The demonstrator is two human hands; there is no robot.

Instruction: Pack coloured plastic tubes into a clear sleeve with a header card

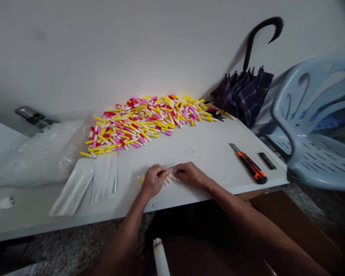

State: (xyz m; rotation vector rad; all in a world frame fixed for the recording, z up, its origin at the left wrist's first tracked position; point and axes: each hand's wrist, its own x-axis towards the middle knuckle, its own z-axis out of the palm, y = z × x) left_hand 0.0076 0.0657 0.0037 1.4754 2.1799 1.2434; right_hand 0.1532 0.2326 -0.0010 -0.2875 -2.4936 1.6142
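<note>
At the table's front edge, a small clear plastic packet [167,180] lies between my hands, holding several short sticks with pale bodies and coloured ends. A printed label shows along its far side. My left hand [153,179] is closed with thumb and fingertips pinched on the packet's left part. Opposite it, my right hand [189,174] pinches the right end near the label. My fingers hide much of the packet. Farther back, against the wall, spreads a large pile of the same short sticks [143,122], with yellow, pink and red ends.
Flat clear plastic sleeves [71,188] and a big plastic bag [40,153] lie left. A rubber band [189,151], an orange-black utility knife [250,165] and a black blade case [266,161] are rightward. Beyond are an umbrella [243,92] and blue chair [313,126]. A cigarette [160,257] juts in below.
</note>
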